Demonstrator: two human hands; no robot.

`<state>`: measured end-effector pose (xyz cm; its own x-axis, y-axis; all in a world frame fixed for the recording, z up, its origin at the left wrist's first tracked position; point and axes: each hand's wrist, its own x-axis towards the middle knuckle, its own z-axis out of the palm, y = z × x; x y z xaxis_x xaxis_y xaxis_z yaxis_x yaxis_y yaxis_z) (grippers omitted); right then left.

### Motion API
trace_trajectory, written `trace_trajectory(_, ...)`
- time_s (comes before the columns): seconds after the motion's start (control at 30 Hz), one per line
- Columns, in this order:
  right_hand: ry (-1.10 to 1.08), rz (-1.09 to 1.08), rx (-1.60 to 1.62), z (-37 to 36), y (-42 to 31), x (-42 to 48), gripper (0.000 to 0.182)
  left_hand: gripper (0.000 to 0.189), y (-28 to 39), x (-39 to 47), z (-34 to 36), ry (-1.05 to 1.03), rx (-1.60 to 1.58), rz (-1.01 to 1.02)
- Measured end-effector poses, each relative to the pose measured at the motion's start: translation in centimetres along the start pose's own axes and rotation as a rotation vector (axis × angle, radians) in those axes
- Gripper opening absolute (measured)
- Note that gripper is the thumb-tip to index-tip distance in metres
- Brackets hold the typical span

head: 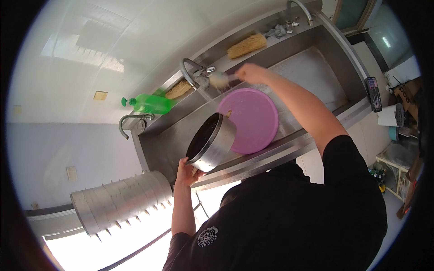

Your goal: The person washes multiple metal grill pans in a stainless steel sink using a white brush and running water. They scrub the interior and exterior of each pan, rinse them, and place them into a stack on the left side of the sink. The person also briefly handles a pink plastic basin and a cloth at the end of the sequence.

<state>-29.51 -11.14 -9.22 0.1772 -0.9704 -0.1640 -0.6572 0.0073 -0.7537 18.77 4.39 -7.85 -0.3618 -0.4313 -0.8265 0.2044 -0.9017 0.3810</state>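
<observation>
My left hand (190, 174) grips a round metal pot (217, 145) at its near edge, where a short handle shows. The pot is tilted over the steel sink, its dark opening facing left. My right hand (252, 73) is closed on the handle of a pale-bristled brush (219, 81), blurred and held beside the middle faucet (188, 66). A thin stream of water appears to run from that spout. Under the brush and partly behind the pot, a round purple plastic basin (274, 117) rests in the sink; whether it holds water I cannot tell.
On the sink's back ledge lie a green soap bottle (152, 104), two yellow fibrous scrubbers (247, 45) and a grey cloth (276, 31). More faucets stand at both ends. Stacked metal pots with handles (122, 200) sit at left; a phone (374, 94) leans at the right rim.
</observation>
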Motion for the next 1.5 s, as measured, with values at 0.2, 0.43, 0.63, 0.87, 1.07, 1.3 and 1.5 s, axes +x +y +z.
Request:
trace_trajectory(0.2,0.161,0.126,0.263,-3.5,-0.7,0.4,0.028,0.069,-0.2,-1.8,0.8,0.011,-0.036,0.097)
trace_trajectory(0.43,0.427,-0.016,0.377,-4.9,-3.0,-8.0,0.035,0.055,-0.1,-3.7,2.6,-0.043,-0.062,0.138)
trace_trajectory(0.63,0.190,0.214,0.020,3.1,4.9,-14.2,0.030,0.037,1.6,-3.7,1.6,0.145,0.198,0.046)
trace_trajectory(0.87,0.278,0.360,0.294,7.1,6.2,-21.7,0.030,0.049,2.1,-4.3,5.0,0.454,0.463,0.246)
trace_trajectory(1.07,0.323,0.312,0.308,8.6,9.3,-25.1,0.030,0.051,2.7,-7.0,9.3,0.599,0.572,0.392)
trace_trajectory(1.3,0.263,0.320,0.286,9.3,10.2,-26.2,0.030,0.071,4.8,-9.9,10.6,0.758,0.841,0.685)
trace_trajectory(1.5,0.221,0.309,0.311,9.7,10.2,-25.9,0.032,0.083,7.2,-12.3,9.1,1.268,1.527,1.043)
